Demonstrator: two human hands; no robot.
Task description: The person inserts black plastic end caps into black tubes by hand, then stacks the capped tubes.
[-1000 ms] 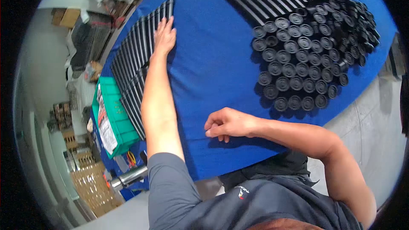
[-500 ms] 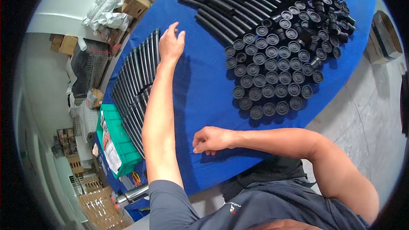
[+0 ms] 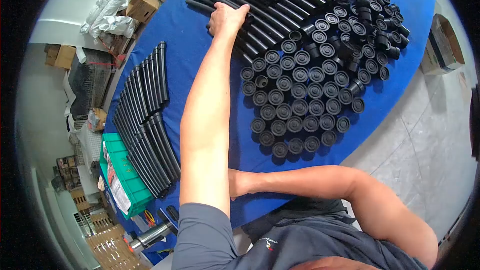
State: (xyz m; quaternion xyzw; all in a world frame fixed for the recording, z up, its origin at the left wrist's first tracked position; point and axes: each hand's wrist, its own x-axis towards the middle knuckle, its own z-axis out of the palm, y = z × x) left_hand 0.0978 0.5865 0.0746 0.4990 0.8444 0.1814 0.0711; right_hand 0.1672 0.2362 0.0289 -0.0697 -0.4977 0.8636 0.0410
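My left hand rests over the left part of the stacked black tubes at the top of the blue table, its thumb and fingers apart. No tube is lifted. My right hand is low near the table's front edge, its fingers hidden behind my left forearm. Round black caps lie in a cluster at centre right. Another batch of black tubes, in two overlapping rows, lies to the left.
A green crate with papers stands at the table's lower left, beside a metal cylinder. The blue table has a curved right edge. A cardboard box is on the floor at the right.
My left hand has moved from the left tube batch across to the upper stack. My right hand's fingers are now hidden by my left forearm. The view has shifted slightly.
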